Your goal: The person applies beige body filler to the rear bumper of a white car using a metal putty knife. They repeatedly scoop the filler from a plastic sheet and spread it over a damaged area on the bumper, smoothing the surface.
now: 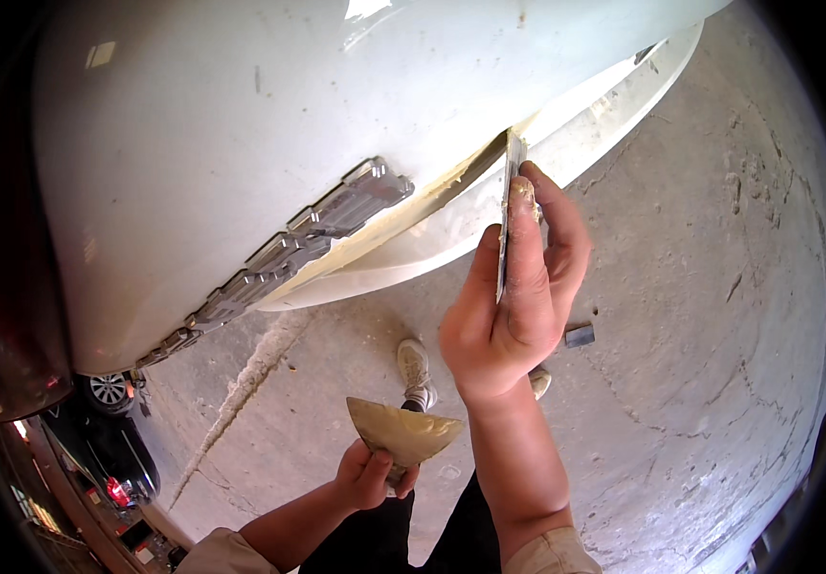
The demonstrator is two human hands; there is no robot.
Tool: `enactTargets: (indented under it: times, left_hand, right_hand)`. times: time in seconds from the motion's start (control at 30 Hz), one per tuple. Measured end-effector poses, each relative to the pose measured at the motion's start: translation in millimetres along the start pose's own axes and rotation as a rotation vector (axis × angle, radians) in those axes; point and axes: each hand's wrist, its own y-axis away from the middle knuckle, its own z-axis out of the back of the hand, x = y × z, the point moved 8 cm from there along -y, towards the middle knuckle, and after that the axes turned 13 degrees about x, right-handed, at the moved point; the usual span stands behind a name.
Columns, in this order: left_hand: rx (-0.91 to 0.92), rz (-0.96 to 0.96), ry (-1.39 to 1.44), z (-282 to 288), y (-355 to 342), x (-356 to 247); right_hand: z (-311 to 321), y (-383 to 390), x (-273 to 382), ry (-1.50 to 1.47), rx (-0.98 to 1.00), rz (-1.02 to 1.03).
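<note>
Pinching a scraper point(512, 172) at the white car point(231, 134) with the right grip point(513, 311); left grip point(370, 480) clasps a yellow-smeared blade point(401, 430) below. Putty point(365, 239) lines the car's edge (looks rough, probably unfinished).

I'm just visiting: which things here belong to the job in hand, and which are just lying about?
Part of the job:
White panel, yellowish paste along its edge
Blade in the right grip, at that edge
Scraper coated in similar paste, in the left grip

Seemingly just about:
Small dark block on the floor
Black car in the background
</note>
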Motion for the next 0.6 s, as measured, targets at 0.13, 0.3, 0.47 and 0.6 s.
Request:
enactTargets:
  times: [0.13,0.3,0.47,0.6]
  left_hand:
    - [-0.011,0.003,0.012,2,3,4]
    - [-0.014,-0.005,0.022,5,4,4]
    - [-0.045,0.053,0.013,8,7,7]
    - [-0.128,0.125,-0.094,12,8,8]
  right_hand:
    - [-3,1,2,0.017,0.007,0.014]
    - [4,6,-4,-0.165,-0.134,-0.1]
    - [12,3,-19,-0.188,-0.146,-0.184]
    - [23,-10,-43,-0.285,-0.155,-0.324]
